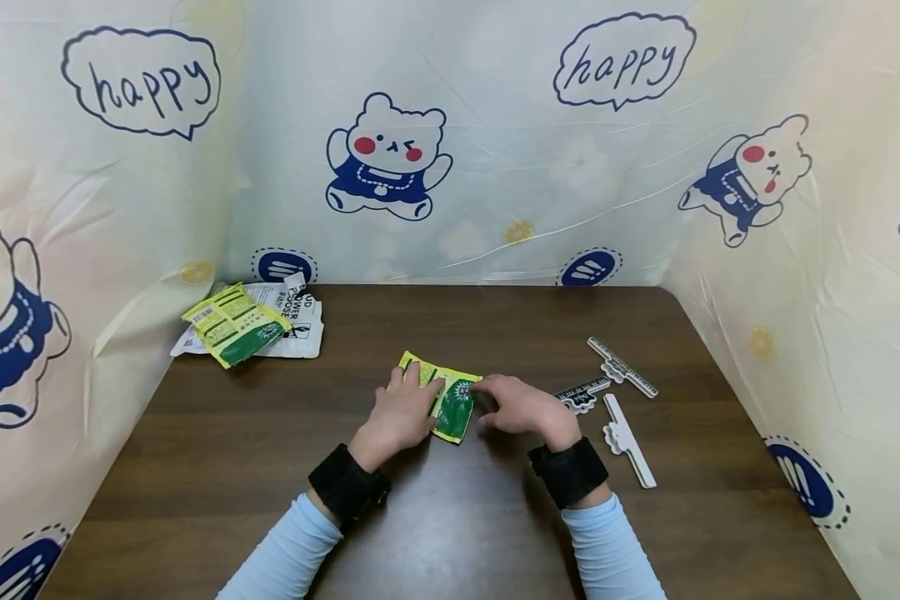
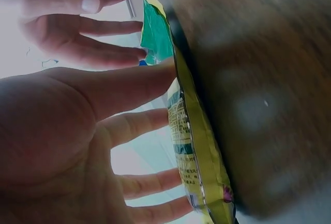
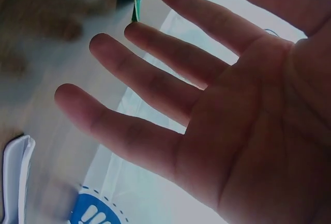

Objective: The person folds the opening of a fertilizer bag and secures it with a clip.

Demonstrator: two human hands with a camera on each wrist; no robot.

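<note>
A yellow-and-green packet (image 1: 455,410) lies flat near the middle of the table. Spread over its left part, my left hand (image 1: 402,414) rests with straight fingers; the left wrist view shows the thumb and fingertips along the face of the packet (image 2: 182,131). At the packet's right edge is my right hand (image 1: 523,407), its fingertips at the upper right corner. In the right wrist view that hand's fingers (image 3: 150,84) are extended and apart, gripping nothing. Part of the packet is hidden under my left hand.
To the right lie three white clips: one at the back (image 1: 622,367), one partly behind my right hand (image 1: 583,395), and one in front (image 1: 630,442). Back left, another yellow-green packet (image 1: 236,325) lies on a white pouch (image 1: 307,327). A printed curtain (image 1: 495,167) borders the table (image 1: 450,517).
</note>
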